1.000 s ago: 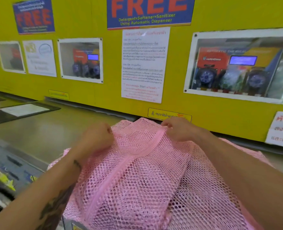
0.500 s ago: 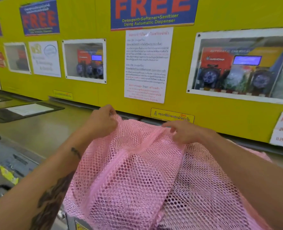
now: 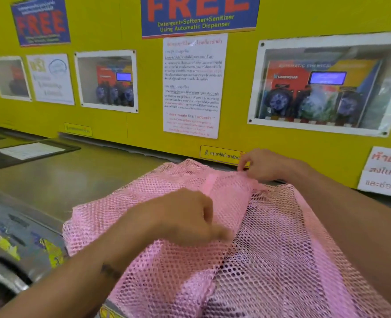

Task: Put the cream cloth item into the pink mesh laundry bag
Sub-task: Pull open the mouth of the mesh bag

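Pink mesh laundry bag (image 3: 270, 244): spread in a loose heap over the top of a steel washing machine (image 3: 59, 180), its far edge raised near the yellow wall (image 3: 121, 125); dark shapes are seen through the mesh, but what they are cannot be told.

Right hand (image 3: 265, 166): placed at the far upper edge of the bag — a fold of mesh is pinched between thumb and fingertips, the other fingers being curled in.

Left hand (image 3: 185, 216): laid on the middle of the bag with fingers curled and the knuckles turned up; it is blurred, and whether mesh is gripped or only pressed cannot be told.

Cream cloth item: not made out in this view; its place cannot be told.

Left forearm (image 3: 79, 276): a dark tattoo is shown near the wrist.

Wall: a blue and red "FREE" sign (image 3: 200, 14) and a white notice (image 3: 193, 86) are fixed to it — glazed windows (image 3: 327, 88) with dispenser pumps are set on either side.

Machine front: yellow stickers (image 3: 5, 244) are seen at lower left.
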The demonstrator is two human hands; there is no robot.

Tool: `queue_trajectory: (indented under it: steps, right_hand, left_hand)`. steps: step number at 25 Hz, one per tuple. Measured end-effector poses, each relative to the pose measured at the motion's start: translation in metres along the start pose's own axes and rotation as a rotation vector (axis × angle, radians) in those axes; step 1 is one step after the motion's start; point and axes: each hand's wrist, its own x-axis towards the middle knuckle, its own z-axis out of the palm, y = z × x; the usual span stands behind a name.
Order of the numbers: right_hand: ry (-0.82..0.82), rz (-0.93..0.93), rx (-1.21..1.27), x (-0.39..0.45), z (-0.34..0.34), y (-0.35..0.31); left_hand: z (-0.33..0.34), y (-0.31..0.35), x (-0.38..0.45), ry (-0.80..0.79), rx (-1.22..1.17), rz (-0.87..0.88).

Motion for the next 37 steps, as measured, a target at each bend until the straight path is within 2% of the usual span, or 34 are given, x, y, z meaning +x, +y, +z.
queue_trajectory:
  steps: [2, 3, 5, 8, 12, 15, 18, 20, 22, 25, 27, 29, 31, 33, 37]
  right_hand:
    - [-0.233, 0.036, -0.093, -0.008, 0.007, 0.002]
    - [-0.263, 0.045, -0.117, -0.011, 0.013, 0.006]
    - [-0.184, 0.035, -0.129, -0.013, 0.026, 0.014]
    - [0.023, 0.051, -0.129, -0.008, 0.031, 0.017]
    - [0.388, 0.097, -0.092, 0.004, 0.01, -0.014]
    - [0.41, 0.068, 0.005, 0.032, 0.007, -0.05]
    - [0.393, 0.017, 0.088, 0.063, 0.011, -0.086]
    - [0.37, -0.049, 0.157, 0.084, 0.012, -0.112]
    - [0.243, -0.136, 0.298, 0.103, 0.011, -0.136]
    - [0.106, -0.201, 0.407, 0.125, 0.014, -0.159]
    - [0.093, -0.193, 0.335, 0.128, 0.019, -0.151]
    - [0.022, -0.135, 0.109, 0.123, 0.023, -0.13]
    - [-0.102, -0.036, -0.187, 0.108, 0.025, -0.106]
    - [-0.224, 0.093, -0.365, 0.087, 0.023, -0.08]
    - [-0.436, 0.257, -0.413, 0.048, 0.022, -0.042]
  left_hand:
    - [0.009, -0.005, 0.006, 0.043, 0.074, 0.032]
    - [0.006, -0.008, 0.007, 0.08, 0.051, 0.045]
    - [-0.004, -0.012, 0.005, 0.123, -0.015, 0.053]
    - [-0.021, -0.023, 0.0, 0.196, -0.149, 0.055]
    - [-0.043, -0.063, -0.002, 0.298, -0.55, -0.008]
    - [-0.05, -0.101, -0.001, 0.393, -0.778, 0.0]
    - [-0.051, -0.14, -0.001, 0.46, -0.873, 0.047]
    - [-0.058, -0.17, 0.001, 0.516, -0.839, 0.036]
    - [-0.068, -0.202, 0.006, 0.613, -0.692, -0.018]
    - [-0.09, -0.244, 0.01, 0.674, -0.227, -0.24]
    - [-0.096, -0.25, 0.01, 0.654, 0.043, -0.355]
    - [-0.095, -0.232, 0.01, 0.702, 0.09, -0.293]
    - [-0.086, -0.198, 0.009, 0.646, -0.008, -0.108]
    - [-0.072, -0.158, 0.008, 0.424, -0.115, 0.056]
    - [-0.039, -0.101, 0.002, 0.045, -0.183, 0.223]
